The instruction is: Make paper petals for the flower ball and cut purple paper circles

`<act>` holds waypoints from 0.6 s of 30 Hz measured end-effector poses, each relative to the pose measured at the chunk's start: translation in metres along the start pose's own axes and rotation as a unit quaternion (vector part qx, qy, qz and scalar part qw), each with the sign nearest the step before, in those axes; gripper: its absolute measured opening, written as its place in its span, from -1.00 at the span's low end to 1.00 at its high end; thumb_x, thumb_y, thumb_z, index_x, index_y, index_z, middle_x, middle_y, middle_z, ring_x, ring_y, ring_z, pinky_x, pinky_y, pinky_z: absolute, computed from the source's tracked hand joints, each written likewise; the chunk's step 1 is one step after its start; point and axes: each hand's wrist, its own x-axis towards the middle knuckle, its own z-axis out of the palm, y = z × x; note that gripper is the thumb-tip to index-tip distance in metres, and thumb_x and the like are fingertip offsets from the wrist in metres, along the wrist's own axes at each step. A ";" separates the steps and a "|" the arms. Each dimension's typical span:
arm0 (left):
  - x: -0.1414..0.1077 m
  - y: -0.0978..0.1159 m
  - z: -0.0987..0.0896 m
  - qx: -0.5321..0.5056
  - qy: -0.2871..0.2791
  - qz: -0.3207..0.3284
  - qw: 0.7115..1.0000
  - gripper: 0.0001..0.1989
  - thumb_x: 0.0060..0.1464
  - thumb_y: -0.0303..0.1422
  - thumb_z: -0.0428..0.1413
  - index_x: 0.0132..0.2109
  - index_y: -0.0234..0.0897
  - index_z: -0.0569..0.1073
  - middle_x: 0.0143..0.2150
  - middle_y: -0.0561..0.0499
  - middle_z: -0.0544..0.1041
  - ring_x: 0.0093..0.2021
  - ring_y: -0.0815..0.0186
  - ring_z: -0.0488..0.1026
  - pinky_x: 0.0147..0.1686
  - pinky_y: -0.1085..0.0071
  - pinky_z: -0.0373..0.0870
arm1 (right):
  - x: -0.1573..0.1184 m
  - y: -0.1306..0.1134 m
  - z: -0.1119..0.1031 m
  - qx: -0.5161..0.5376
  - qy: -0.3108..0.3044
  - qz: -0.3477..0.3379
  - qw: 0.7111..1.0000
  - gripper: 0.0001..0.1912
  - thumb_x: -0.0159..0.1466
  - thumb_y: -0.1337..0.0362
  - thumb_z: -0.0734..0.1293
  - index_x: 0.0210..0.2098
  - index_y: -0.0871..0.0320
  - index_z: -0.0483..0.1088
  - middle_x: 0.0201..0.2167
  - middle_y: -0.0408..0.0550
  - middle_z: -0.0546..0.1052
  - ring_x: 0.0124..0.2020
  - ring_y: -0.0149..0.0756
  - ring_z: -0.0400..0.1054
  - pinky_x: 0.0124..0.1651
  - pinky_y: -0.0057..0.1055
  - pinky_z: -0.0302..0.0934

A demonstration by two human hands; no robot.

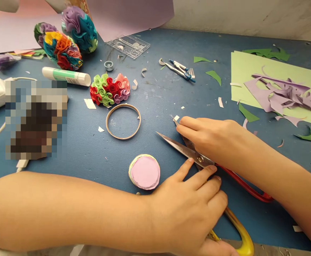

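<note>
A pair of metal scissors with one red and one yellow handle (200,159) lies on the blue table (155,97), directly under both hands. The left hand (190,209) is palm down with its fingers spread, fingertips on the metal near the pivot and the heel of the hand by the yellow handle. The right hand (214,133) bends its fingers, held close together, over the farther blade; whether it pinches the metal cannot be told.

Just left of the scissors, beside the left wrist, sits a round stack of paper discs with a lilac top (145,172). Beyond it lie a thin brown ring (123,138) and a cluster of red, green and pink paper curls (110,89). Farther right, a pale green sheet (239,80) bears crumpled purple paper scraps (283,92), well apart from the blades. The two hands and the right forearm cover parts of the scissors.

The blades stand apart, their tips pointing to the upper left; the long axis slants from there down to the handles at lower right.
</note>
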 end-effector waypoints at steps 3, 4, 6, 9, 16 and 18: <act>0.000 0.000 0.000 0.004 -0.001 -0.001 1.000 -0.39 0.24 0.02 -0.18 0.08 -0.43 0.36 0.18 -0.18 0.40 0.33 0.04 0.13 0.33 0.03 -0.03 | 0.001 0.003 0.000 0.013 -0.009 0.001 1.000 -0.77 0.16 0.57 0.12 -0.36 0.16 0.28 -0.42 -0.10 0.39 -0.51 -0.39 0.22 -0.54 -0.47 -0.14; 0.000 0.000 0.000 0.004 -0.001 -0.001 1.000 -0.40 0.24 0.02 -0.19 0.08 -0.43 0.36 0.19 -0.17 0.40 0.33 0.04 0.13 0.33 0.04 -0.02 | 0.002 0.005 0.000 0.024 -0.020 0.005 0.999 -0.77 0.15 0.57 0.11 -0.36 0.16 0.28 -0.42 -0.10 0.39 -0.53 -0.40 0.20 -0.54 -0.46 -0.14; -0.001 0.000 0.000 0.005 0.002 -0.001 1.000 -0.40 0.26 0.00 -0.22 0.08 -0.43 0.36 0.19 -0.17 0.40 0.33 0.04 0.13 0.32 0.05 -0.01 | 0.003 0.009 0.001 0.055 -0.038 0.015 0.998 -0.76 0.14 0.57 0.10 -0.36 0.17 0.29 -0.41 -0.11 0.38 -0.58 -0.44 0.15 -0.55 -0.46 -0.15; -0.001 0.000 0.001 0.004 0.010 0.001 1.000 -0.41 0.27 -0.02 -0.25 0.08 -0.42 0.36 0.18 -0.17 0.41 0.33 0.04 0.14 0.32 0.05 0.00 | 0.003 0.014 0.001 0.101 -0.023 0.022 0.994 -0.75 0.13 0.56 0.08 -0.37 0.18 0.29 -0.39 -0.12 0.40 -0.62 -0.49 0.12 -0.57 -0.47 -0.15; -0.002 0.002 0.001 0.000 0.003 0.001 1.000 -0.42 0.27 -0.03 -0.24 0.07 -0.44 0.36 0.18 -0.18 0.40 0.33 0.02 0.14 0.31 0.03 0.02 | 0.001 0.017 0.001 0.122 -0.014 0.030 0.992 -0.69 0.07 0.58 0.06 -0.35 0.19 0.32 -0.36 -0.11 0.43 -0.64 -0.50 0.09 -0.59 -0.48 -0.18; -0.001 0.002 0.001 -0.003 0.001 0.002 1.000 -0.42 0.27 -0.03 -0.24 0.07 -0.44 0.36 0.18 -0.19 0.40 0.33 0.02 0.14 0.31 0.03 0.03 | 0.001 0.017 0.001 0.123 -0.015 0.038 0.992 -0.69 0.06 0.58 0.07 -0.34 0.19 0.32 -0.35 -0.11 0.43 -0.65 -0.50 0.05 -0.59 -0.48 -0.18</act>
